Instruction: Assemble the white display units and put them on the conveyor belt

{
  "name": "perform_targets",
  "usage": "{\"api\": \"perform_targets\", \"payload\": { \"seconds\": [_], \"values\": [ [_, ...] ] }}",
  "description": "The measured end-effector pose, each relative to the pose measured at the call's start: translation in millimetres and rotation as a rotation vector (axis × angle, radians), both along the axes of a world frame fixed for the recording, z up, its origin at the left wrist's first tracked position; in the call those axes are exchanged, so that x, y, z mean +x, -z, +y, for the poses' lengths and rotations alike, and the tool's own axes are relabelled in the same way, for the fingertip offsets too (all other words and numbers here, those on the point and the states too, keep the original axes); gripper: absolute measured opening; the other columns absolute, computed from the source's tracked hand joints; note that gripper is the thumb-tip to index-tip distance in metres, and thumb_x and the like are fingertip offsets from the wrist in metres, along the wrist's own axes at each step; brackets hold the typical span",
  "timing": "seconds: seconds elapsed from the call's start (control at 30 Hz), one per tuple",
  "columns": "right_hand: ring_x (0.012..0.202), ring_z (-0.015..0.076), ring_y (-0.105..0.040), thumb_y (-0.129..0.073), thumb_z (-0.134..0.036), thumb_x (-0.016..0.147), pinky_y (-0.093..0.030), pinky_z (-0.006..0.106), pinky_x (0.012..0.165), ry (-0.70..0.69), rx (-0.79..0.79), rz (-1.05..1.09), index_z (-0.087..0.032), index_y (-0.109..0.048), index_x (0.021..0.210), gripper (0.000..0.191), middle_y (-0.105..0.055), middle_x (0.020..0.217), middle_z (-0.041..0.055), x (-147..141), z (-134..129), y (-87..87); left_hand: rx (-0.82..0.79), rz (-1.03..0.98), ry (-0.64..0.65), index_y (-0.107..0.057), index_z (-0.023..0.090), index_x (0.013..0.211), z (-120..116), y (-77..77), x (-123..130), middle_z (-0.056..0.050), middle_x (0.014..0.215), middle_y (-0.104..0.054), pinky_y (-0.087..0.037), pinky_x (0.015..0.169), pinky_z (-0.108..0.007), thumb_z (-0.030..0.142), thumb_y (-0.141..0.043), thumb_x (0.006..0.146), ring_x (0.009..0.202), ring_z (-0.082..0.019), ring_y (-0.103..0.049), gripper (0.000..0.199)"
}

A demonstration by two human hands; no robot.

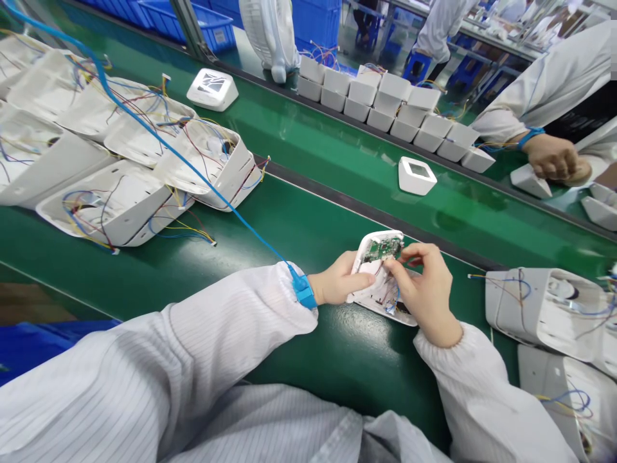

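Observation:
My left hand (340, 278) grips the left edge of a white plastic panel (357, 265), holding it tilted up above the green bench. A green circuit board (380, 249) is set in the panel's inner side. Beneath and joining it lies an open white housing (369, 292) with thin wires and a blue lead inside. My right hand (424, 283) is at the board's right edge, with thumb and forefinger pinched near a small connector or wire. What sits between those fingertips is too small to make out. A blue wrist strap (303, 288) with a cord circles my left wrist.
Open white housings with loose wires (116, 199) crowd the left; more white housings (544, 302) stand at the right. Finished-looking white units (417, 175) sit on the green conveyor (328, 148). Across it are stacked housings (376, 96), a fan (270, 32) and a co-worker's hands (554, 157).

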State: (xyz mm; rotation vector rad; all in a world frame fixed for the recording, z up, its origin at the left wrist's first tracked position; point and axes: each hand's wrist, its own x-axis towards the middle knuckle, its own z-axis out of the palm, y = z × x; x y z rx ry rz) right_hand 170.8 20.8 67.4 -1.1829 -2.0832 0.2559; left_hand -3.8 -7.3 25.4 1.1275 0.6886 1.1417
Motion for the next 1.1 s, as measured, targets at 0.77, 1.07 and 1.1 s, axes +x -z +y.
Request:
{"api": "perform_targets", "payload": {
  "seconds": [0.77,1.07,1.1],
  "values": [
    [0.077,0.0225,-0.069,-0.058,-0.053,0.089,-0.055,0.035,0.075,-0.001,0.033,-0.102,-0.024,-0.061,0.126,0.047,-0.074,0.1,0.0076,5.7,0.6,0.9,-0.173,-0.296,0.156,-0.069,0.014,0.107,-0.4,-7.5,-4.1,-0.009,0.095,-0.073,-0.053,0.08,-0.032,0.035,-0.079,0.068,0.084,-0.021,-0.068,0.046],
    [0.076,0.0207,-0.069,-0.065,-0.047,0.087,-0.057,0.034,0.075,-0.025,0.005,-0.007,-0.024,-0.063,0.123,0.043,-0.073,0.099,0.0061,4.4,1.1,1.4,-0.158,-0.284,0.159,-0.069,0.013,0.108,-0.3,-5.7,-4.0,-0.009,0.096,-0.073,-0.054,0.082,-0.034,0.037,-0.08,0.068,0.087,-0.022,-0.068,0.048],
    [0.076,0.0202,-0.068,-0.067,-0.047,0.085,-0.057,0.035,0.075,-0.037,-0.025,0.03,-0.025,-0.063,0.123,0.044,-0.073,0.1,0.0057,4.3,3.0,2.2,-0.151,-0.281,0.154,-0.069,0.014,0.107,0.2,-5.9,-4.2,-0.008,0.094,-0.073,-0.054,0.081,-0.033,0.038,-0.08,0.067,0.085,-0.022,-0.068,0.048]
  ]
}}
